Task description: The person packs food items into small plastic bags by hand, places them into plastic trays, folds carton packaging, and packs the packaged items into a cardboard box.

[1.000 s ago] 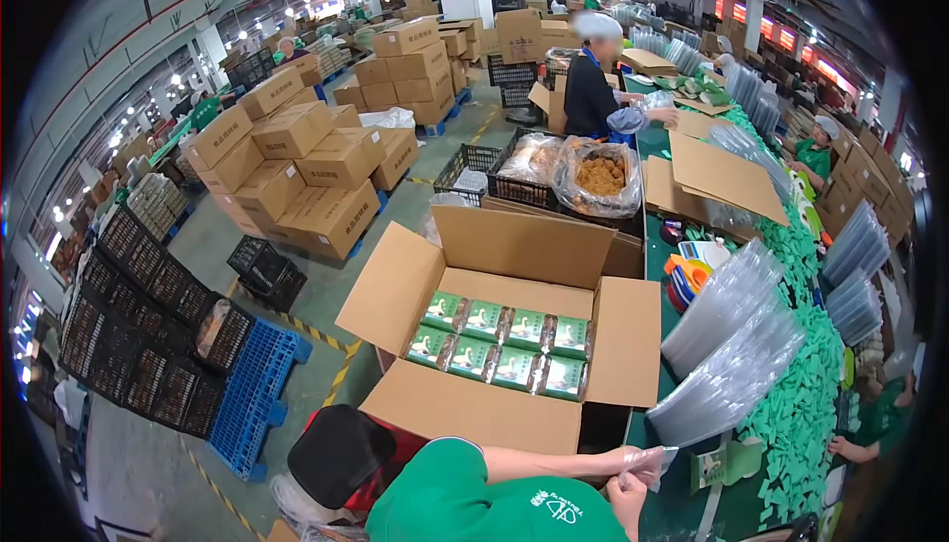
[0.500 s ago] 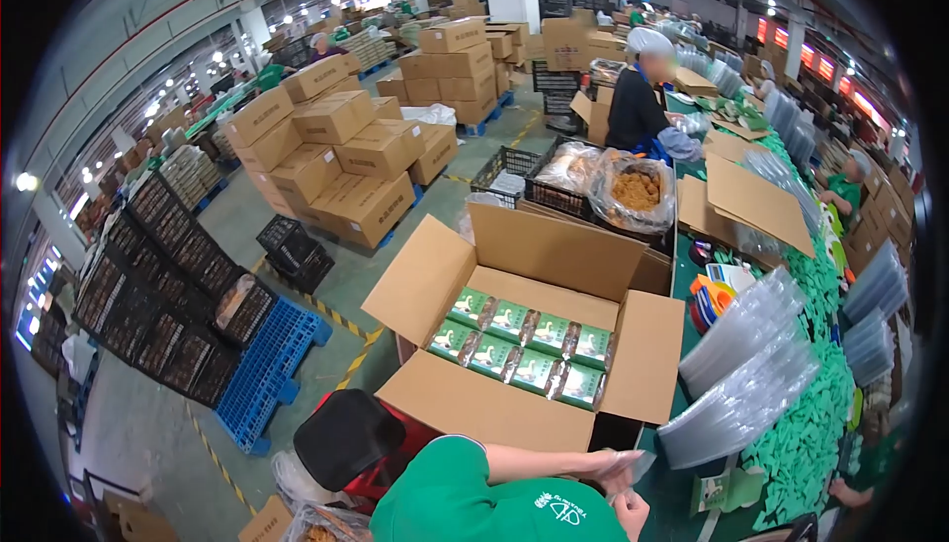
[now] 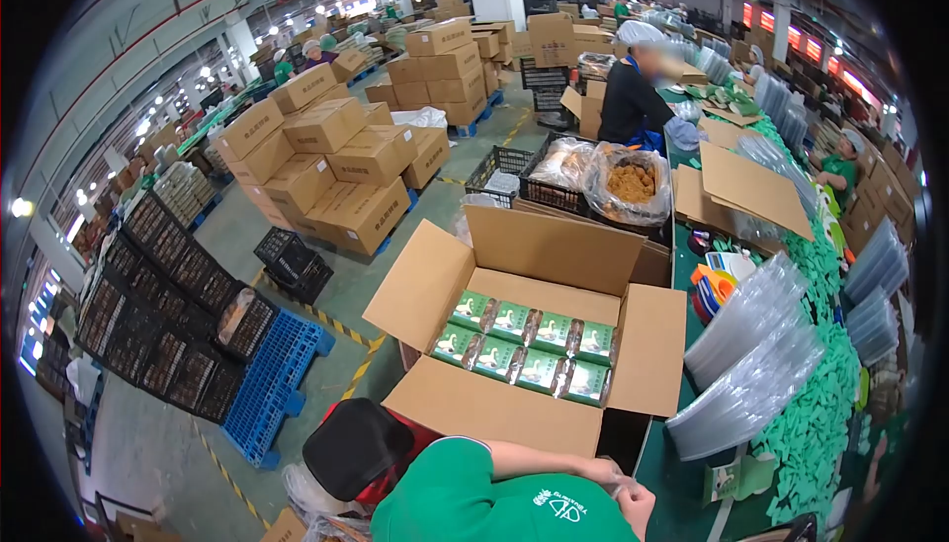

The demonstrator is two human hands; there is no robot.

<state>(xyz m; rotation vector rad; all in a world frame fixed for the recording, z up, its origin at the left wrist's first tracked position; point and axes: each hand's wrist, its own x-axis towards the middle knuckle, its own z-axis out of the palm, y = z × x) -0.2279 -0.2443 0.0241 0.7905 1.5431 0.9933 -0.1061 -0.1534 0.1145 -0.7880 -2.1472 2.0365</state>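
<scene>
Both my hands are close together at the bottom, beside the green table [image 3: 647,471]. My left hand [image 3: 600,470] has its fingers closed on a clear plastic bag [image 3: 622,484], of which only a small crumpled part shows. Just below and to the right, my right hand [image 3: 638,503] pinches the same plastic. Beyond my left forearm stands an open cardboard box [image 3: 494,419], its flaps spread. Inside it lie several green-labelled packs [image 3: 539,369] in two rows.
Stacked clear plastic trays [image 3: 746,384] and green pieces [image 3: 811,394] cover the table's right side. A black-and-red chair [image 3: 358,450] is at lower left. A co-worker [image 3: 633,97] stands farther up the table, near a bagged brown food crate [image 3: 630,184]. Cartons and black crates stand on the floor.
The view has shifted, moving the box rightward in the picture. My hands have drawn closer together, and the plastic bag that stuck out beyond them now shows only as a small part between them.
</scene>
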